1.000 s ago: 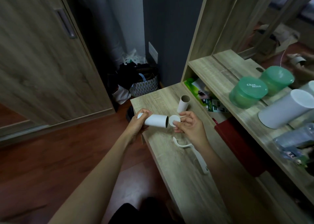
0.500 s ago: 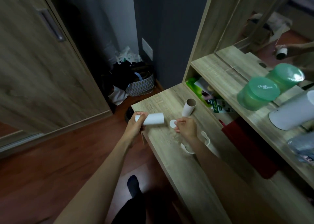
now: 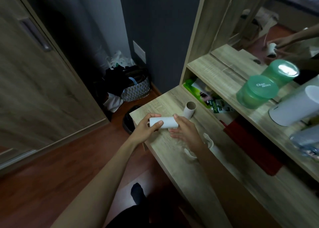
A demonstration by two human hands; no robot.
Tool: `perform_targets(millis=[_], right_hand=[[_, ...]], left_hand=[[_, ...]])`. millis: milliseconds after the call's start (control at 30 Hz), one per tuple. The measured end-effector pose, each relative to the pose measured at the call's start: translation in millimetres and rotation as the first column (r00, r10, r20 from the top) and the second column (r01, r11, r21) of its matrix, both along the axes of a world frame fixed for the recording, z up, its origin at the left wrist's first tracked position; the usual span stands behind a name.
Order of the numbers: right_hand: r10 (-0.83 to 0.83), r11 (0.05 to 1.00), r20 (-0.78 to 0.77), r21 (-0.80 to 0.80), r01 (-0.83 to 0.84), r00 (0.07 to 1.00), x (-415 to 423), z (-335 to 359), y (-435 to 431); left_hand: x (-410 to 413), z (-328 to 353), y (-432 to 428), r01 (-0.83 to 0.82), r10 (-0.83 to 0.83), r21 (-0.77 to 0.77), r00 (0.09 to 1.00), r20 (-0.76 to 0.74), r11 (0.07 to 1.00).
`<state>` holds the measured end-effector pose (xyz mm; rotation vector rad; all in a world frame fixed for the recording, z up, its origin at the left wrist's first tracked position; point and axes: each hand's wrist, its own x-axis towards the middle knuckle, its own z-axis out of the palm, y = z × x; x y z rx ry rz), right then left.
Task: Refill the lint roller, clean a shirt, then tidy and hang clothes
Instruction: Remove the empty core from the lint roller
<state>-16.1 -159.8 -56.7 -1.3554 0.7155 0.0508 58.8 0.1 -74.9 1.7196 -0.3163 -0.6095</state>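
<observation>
Fresh roll held level between both hands over the table edge.

The left hand (image 3: 145,130) has its grip pinched round the near end of the white cylindrical paper refill roll (image 3: 163,122), thumb on top and fingers beneath. The right hand (image 3: 185,130) meets the far end, index finger laid on top and palm partly spread below, so I cannot tell how firmly it clasps. The roll hangs just above the pale wood-grain table (image 3: 172,151). Just beyond the right hand stands the spent brown cardboard tube (image 3: 189,109), upright. The white plastic lint roller handle (image 3: 211,145) lies just behind the right wrist, partly hidden. To my eye, the refill is not yet on the handle; best keep the roll square, pick up the handle, and press it straight in without crushing the paper.
</observation>
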Motion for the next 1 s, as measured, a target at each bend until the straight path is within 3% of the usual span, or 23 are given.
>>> perform_targets(millis=[133,467,567,667,733,767,867,1000], right_hand=[[-0.050,0.997,0.081,0.070,0.044,0.995,-0.3,7.1,-2.5],[-0.116,0.981,0.118,0.169,0.096,0.986,7.0,7.1,-10.7],[-0.126,0.981,0.128,0.164,0.104,0.984,11.1,5.9,-12.3],[-0.147,0.983,0.137,0.134,0.129,0.980,13.5,4.3,-14.5],[-0.169,0.980,0.132,0.126,0.152,0.977,12.1,2.4,-17.6],[-0.175,0.979,0.128,0.127,0.159,0.976,10.5,1.4,-19.7],[-0.197,0.974,0.128,0.138,0.180,0.972,3.5,-1.3,-26.5],[-0.231,0.967,0.140,0.142,0.211,0.963,-5.1,-3.2,-35.1]], left_hand=[[-0.3,3.6,-3.5,0.042,-0.042,-0.013,0.999,0.015,0.999],[0.8,1.1,-2.2,-0.177,0.177,-0.143,0.984,-0.013,0.974],[2.3,-0.9,-7.3,-0.250,0.195,-0.219,0.949,-0.246,0.943],[6.1,-5.2,-14.3,-0.440,0.174,-0.318,0.773,-0.610,0.840],[9.8,-11.9,-14.5,-0.558,0.164,-0.326,0.655,-0.737,0.763],[11.0,-17.0,-14.1,-0.562,0.168,-0.308,0.641,-0.749,0.768],[9.8,-33.2,-14.2,-0.443,0.239,-0.177,0.730,-0.640,0.879],[2.1,-48.9,-13.1,-0.175,0.168,-0.008,0.958,-0.232,0.985]])
